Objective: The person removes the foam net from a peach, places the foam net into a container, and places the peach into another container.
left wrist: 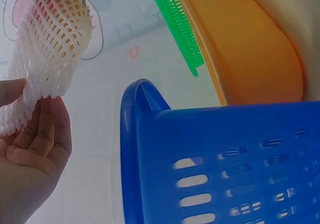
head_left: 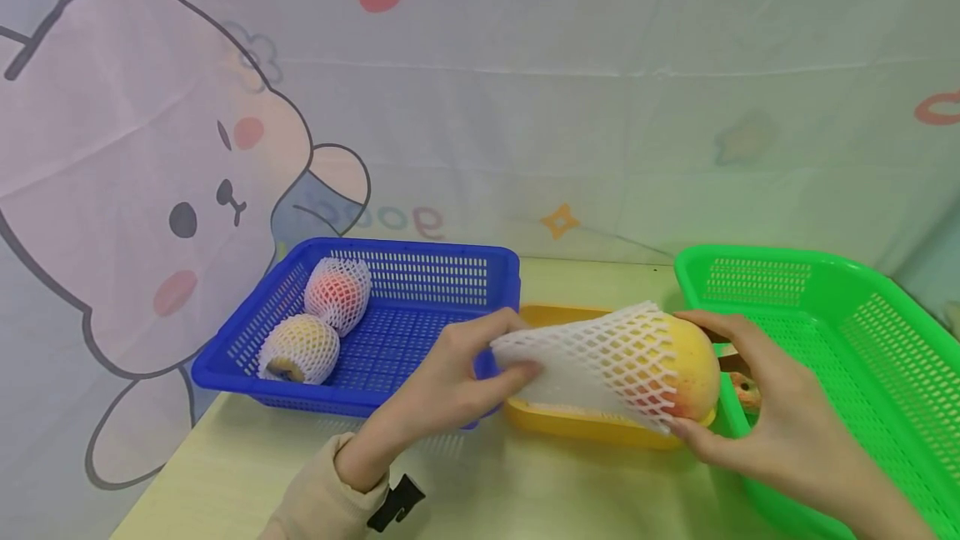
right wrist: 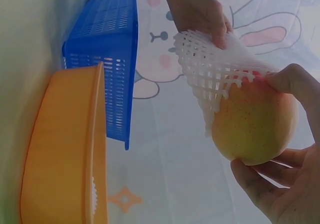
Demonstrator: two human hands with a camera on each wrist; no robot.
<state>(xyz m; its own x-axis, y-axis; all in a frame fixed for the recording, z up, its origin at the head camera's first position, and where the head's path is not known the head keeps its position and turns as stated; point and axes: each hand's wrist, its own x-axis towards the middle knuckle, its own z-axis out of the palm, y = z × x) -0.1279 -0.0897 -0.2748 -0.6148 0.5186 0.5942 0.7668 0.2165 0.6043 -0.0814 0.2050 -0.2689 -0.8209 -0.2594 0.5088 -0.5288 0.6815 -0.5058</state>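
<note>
A yellow-red fruit [head_left: 693, 365] sits partly inside a white foam net [head_left: 600, 357], above the orange basket [head_left: 585, 429]. The left hand [head_left: 442, 386] pinches the narrow end of the net between thumb and fingers. The right hand [head_left: 780, 415] grips the fruit's bare side, thumb below and fingers above. In the right wrist view, about half of the fruit [right wrist: 255, 124] or more is outside the net [right wrist: 210, 63]. The left wrist view has the left hand [left wrist: 35, 154] holding the net [left wrist: 50, 48] from below.
On the left stands a blue basket [head_left: 405, 252] with two netted fruits [head_left: 337, 294] at its left side. A large green basket [head_left: 817, 261] is on the right, with a reddish fruit [head_left: 746, 392] partly visible near its left edge. A printed cloth [head_left: 525, 107] hangs behind.
</note>
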